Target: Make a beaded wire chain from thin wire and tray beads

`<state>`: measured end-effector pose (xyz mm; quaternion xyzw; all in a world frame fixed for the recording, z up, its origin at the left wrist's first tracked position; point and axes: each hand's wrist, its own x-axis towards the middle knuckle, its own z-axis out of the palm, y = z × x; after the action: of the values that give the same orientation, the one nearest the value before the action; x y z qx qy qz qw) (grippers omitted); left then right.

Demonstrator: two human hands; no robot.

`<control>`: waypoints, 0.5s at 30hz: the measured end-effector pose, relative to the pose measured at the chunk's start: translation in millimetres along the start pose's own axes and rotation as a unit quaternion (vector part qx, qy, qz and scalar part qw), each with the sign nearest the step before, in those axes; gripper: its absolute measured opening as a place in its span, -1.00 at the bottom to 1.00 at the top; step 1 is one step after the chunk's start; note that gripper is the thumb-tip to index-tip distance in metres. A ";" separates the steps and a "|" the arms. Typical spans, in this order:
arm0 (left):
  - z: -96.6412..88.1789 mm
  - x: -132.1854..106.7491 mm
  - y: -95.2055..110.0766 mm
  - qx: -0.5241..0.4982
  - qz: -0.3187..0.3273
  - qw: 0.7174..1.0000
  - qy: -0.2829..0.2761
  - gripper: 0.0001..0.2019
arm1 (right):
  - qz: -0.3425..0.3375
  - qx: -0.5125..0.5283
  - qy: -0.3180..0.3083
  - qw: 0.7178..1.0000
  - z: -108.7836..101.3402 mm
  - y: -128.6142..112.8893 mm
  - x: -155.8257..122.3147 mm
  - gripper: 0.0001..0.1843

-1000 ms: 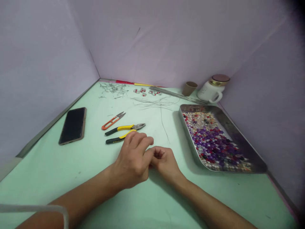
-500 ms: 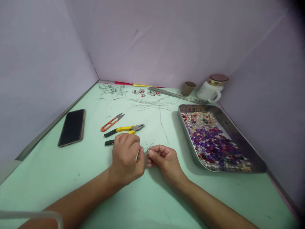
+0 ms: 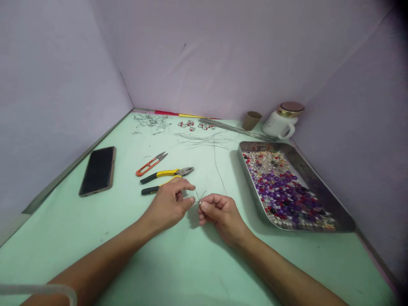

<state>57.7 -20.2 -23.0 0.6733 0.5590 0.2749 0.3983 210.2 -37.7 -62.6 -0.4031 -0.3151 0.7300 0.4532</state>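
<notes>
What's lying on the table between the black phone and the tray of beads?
Head view: orange snips, yellow-handled pliers and a thin loose wire lie between phone and tray.

Right hand [image 3: 219,212] pinches a bent wire piece [image 3: 199,196]; left hand [image 3: 170,205] rests just beside it.

My mint-green surface [image 3: 197,263] carries a phone [image 3: 97,170], orange snips [image 3: 151,163], yellow pliers [image 3: 166,173], wire scraps [image 3: 151,122], a bead tray [image 3: 318,185], cup [image 3: 251,120] and mug [image 3: 280,123].
</notes>
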 end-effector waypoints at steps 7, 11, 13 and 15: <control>-2.1 -5.4 12.2 -0.103 -0.142 0.983 -0.060 -0.73 | -0.005 -0.012 -0.007 1.000 0.0 1.0 0.6 -0.76; 2.8 -5.4 12.5 -0.145 -0.142 0.976 -0.083 -0.90 | -0.002 -0.022 -0.018 1.000 -0.9 3.1 1.4 -0.76; 3.2 -4.8 11.2 -0.150 -0.111 0.979 -0.081 -0.94 | 0.000 -0.023 -0.017 1.000 -1.1 3.0 1.4 -0.76; 2.1 -4.4 10.2 -0.148 -0.088 0.981 -0.089 -0.94 | 0.004 -0.020 -0.019 1.000 -1.1 1.9 1.2 -0.76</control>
<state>63.9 -25.6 -15.2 0.5768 0.5316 0.2576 0.5642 210.1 -37.3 -65.1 -0.3994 -0.3361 0.7329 0.4363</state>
